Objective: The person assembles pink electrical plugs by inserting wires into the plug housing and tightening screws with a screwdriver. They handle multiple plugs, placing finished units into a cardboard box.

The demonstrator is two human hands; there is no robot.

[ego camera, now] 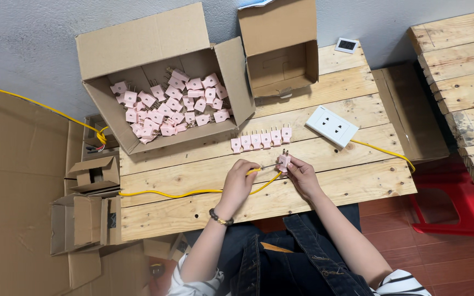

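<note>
The left hand (238,183) pinches a thin yellow cable (193,192); the right hand (301,174) pinches a pink plastic plug (284,160). At eleven o'clock sits an open brown cardboard box (154,38) of pink plugs.

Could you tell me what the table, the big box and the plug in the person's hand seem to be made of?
Table: bare, unfinished wood planks, with grain and knots. Big box: brown corrugated cardboard, matte, with creased flaps. Plug in the right hand: probably smooth pink plastic, with metal-looking prongs.
</note>
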